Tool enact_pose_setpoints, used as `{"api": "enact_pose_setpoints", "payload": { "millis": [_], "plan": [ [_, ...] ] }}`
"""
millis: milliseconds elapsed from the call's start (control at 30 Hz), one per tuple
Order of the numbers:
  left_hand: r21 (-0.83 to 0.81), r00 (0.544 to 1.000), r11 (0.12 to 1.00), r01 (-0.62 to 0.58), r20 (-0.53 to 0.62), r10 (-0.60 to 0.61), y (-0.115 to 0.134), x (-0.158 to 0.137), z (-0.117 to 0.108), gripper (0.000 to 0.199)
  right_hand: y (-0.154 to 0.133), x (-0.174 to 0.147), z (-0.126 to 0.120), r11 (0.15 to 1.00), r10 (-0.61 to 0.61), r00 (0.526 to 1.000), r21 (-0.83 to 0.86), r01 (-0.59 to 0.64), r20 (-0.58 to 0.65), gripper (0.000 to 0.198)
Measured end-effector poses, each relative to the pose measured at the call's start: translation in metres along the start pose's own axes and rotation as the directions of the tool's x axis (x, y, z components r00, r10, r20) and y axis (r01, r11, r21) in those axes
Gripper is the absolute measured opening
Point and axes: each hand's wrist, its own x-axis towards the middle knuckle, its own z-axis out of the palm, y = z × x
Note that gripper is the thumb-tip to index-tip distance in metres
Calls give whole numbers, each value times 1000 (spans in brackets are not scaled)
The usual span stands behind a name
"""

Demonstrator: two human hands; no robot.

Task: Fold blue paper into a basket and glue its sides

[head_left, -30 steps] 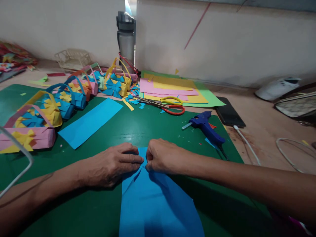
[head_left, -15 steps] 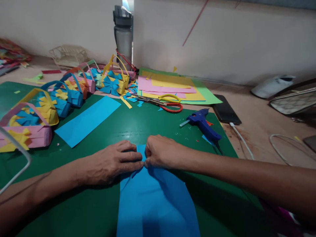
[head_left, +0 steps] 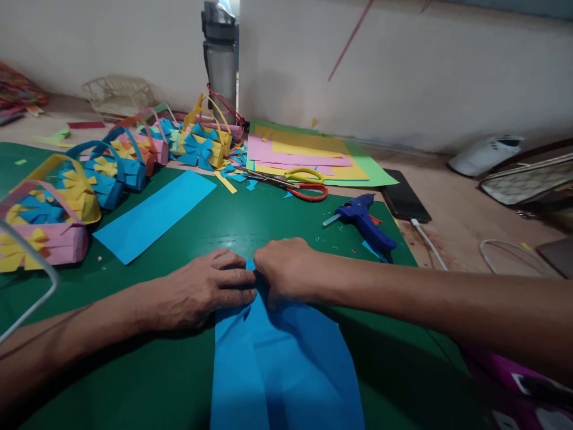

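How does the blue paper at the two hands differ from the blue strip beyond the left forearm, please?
The blue paper is creased and partly raised, while the blue strip looks flat and uncreased. The left hand and right hand touch the paper; neither touches the strip. The paper runs off the picture's bottom edge, whereas the strip shows whole. Both are blue.

The creased paper (head_left: 290, 364) is blue, the mat (head_left: 264, 218) green, the glue gun (head_left: 366, 223) navy
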Motion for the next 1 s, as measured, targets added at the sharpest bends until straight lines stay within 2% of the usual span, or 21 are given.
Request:
{"api": "enact_pose_setpoints", "payload": {
  "millis": [100,200,433,533,667,867,1000],
  "plan": [
    [-17,1000,1000,2,-1,-2,0,0,0,29,-5,4,-1,996,-43,999,-82,44,10,41],
    [-18,1000,1000,8,2,-8,0,0,1,28,-9,4,-2,989,-61,998,-135,65,33,39],
    [13,1000,1000,11,4,-11,1,0,-2,30,-10,1,-4,987,-50,997,-152,57,52,44],
    [81,1000,997,-1,-8,2,-2,0,-2,29,-1,-3,-3,999,-43,993,11,42,106,40],
    [157,1000,988,-8,-2,9,-5,3,-4,29,10,-13,3,958,-18,982,283,-37,188,17],
    [207,1000,978,-10,-4,11,1,9,-6,25,10,-24,25,906,66,988,406,-117,138,13],
    [194,1000,981,2,-9,-1,4,11,-4,24,9,-33,28,922,106,994,371,-106,22,15]
  ]
}}
